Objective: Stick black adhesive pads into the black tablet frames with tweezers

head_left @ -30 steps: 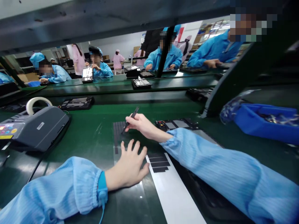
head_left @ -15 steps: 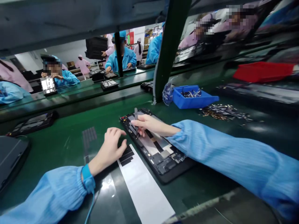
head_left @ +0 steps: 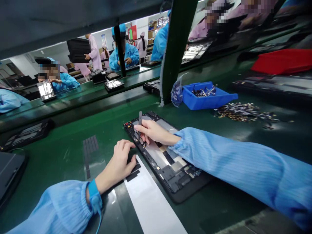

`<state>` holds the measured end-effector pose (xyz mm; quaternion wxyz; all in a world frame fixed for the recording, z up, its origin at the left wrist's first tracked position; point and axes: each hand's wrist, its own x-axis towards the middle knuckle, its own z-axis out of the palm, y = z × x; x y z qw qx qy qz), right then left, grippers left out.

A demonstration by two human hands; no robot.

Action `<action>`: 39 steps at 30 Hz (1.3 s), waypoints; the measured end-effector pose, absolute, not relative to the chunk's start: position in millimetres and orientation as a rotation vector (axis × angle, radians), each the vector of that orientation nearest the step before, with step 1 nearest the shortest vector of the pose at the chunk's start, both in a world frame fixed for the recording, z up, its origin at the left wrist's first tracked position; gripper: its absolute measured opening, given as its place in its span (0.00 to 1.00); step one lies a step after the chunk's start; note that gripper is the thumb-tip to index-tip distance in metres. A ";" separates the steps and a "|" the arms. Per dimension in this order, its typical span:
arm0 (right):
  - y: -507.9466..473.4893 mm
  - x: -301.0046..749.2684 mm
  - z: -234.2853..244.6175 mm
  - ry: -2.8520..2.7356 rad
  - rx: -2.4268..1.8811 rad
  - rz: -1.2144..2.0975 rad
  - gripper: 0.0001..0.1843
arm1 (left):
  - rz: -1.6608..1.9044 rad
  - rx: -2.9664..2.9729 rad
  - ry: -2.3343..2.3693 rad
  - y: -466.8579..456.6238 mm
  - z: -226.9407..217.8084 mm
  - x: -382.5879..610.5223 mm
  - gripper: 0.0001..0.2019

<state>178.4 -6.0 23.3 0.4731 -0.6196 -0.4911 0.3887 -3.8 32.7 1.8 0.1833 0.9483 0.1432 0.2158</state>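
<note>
An opened tablet [head_left: 175, 187] lies at a slant on the green bench, its circuit boards and battery area showing. Over its upper left part, my right hand [head_left: 156, 131] is closed around slim dark-grey tweezers [head_left: 139, 118], held nearly upright with the tip down by the tablet's left edge. My left hand [head_left: 122, 159] hovers beside that edge, thumb and fingers apart and nothing visible between them. Beneath it, black adhesive strips [head_left: 134, 175] sit on the end of a long white backing sheet [head_left: 153, 204]. A blue wrist strap [head_left: 94, 195] circles my left wrist.
Behind the tablet stands a blue bin [head_left: 207, 97] of small metal parts, with more parts heaped [head_left: 243, 112] beside it. Grey strips [head_left: 90, 148] lie left of my hand. A green post [head_left: 176, 48] rises at the back. Co-workers sit and stand beyond the bench.
The view has shifted slightly. My left hand stays beside the tablet, its fingertips a little nearer the edge. My right hand keeps the tweezers at nearly the same spot.
</note>
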 end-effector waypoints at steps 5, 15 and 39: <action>-6.5 177.9 24.1 -1.204 -1.494 0.957 0.12 | 0.602 2.692 0.379 30.9 3.3 -4.3 0.11; -8.8 176.4 28.0 -1.262 -1.549 0.899 0.12 | 0.624 2.821 0.252 34.0 0.0 -5.3 0.19; -3.4 182.8 17.2 -1.036 -1.348 1.051 0.10 | 0.271 3.202 0.221 11.6 11.0 -5.9 0.23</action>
